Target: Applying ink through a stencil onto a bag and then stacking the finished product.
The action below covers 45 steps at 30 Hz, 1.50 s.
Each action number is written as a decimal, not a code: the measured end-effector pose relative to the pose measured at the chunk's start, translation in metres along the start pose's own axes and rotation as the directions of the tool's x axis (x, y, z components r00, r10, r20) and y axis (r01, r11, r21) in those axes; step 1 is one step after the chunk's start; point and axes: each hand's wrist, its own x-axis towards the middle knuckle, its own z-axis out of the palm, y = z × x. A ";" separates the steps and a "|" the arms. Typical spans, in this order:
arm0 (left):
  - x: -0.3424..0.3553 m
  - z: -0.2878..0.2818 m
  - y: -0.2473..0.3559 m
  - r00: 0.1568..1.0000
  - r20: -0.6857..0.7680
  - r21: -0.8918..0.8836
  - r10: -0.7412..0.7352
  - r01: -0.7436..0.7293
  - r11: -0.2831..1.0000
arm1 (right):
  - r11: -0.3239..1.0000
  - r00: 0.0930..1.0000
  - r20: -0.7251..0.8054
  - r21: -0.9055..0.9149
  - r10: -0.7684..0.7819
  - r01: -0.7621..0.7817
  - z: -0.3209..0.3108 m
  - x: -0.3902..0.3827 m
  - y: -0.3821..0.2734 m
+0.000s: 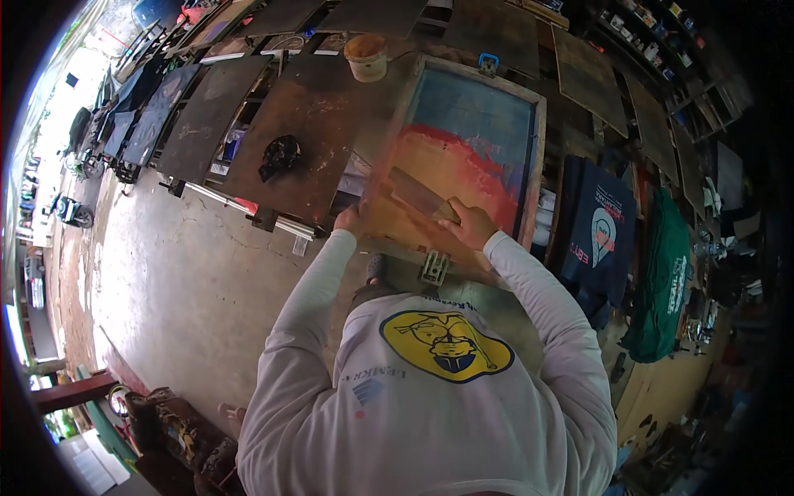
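Observation:
In front of me lies a screen-printing frame [539, 136] with wooden edges. Its mesh is bluish-grey at the far end, with red ink across the middle and orange-tan toward me. My right hand [473, 226] is closed round the near right end of a squeegee [420, 195], a flat wooden-looking bar slanting over the orange part of the mesh. At the frame's near left corner, my left hand [349, 220] is closed on the wooden edge; its fingertips are partly hidden. A metal hinge clamp [435, 268] sits at the near edge, between my arms.
Left of the frame, a dark board [302, 107] bears a crumpled black plastic bag [279, 157]. A tub [365, 59] with an orange-brown top stands beyond it. Navy cloth [591, 223] and green cloth [662, 281] hang to the right. More boards line the far side.

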 end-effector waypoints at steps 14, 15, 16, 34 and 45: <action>-0.005 -0.021 0.018 0.999 0.019 0.062 -0.051 0.050 0.997 | 0.943 0.980 0.045 -0.287 0.191 -0.171 0.006 -0.008 -0.036; -0.004 -0.020 0.015 0.998 0.032 0.052 -0.045 0.043 0.998 | 0.943 0.984 0.039 -0.293 0.176 -0.157 0.009 -0.007 -0.036; -0.004 -0.018 0.013 0.998 0.044 0.042 -0.039 0.037 0.998 | 0.944 0.987 0.034 -0.299 0.159 -0.142 0.010 -0.007 -0.035; -0.005 -0.023 0.019 1.000 0.017 -0.003 -0.013 0.013 1.000 | 0.982 0.996 0.006 -0.171 0.084 -0.081 -0.016 -0.015 -0.006; 0.000 -0.018 0.009 1.000 -0.013 0.032 0.017 -0.017 0.999 | 0.974 0.997 0.037 -0.220 0.068 -0.059 -0.018 -0.024 -0.003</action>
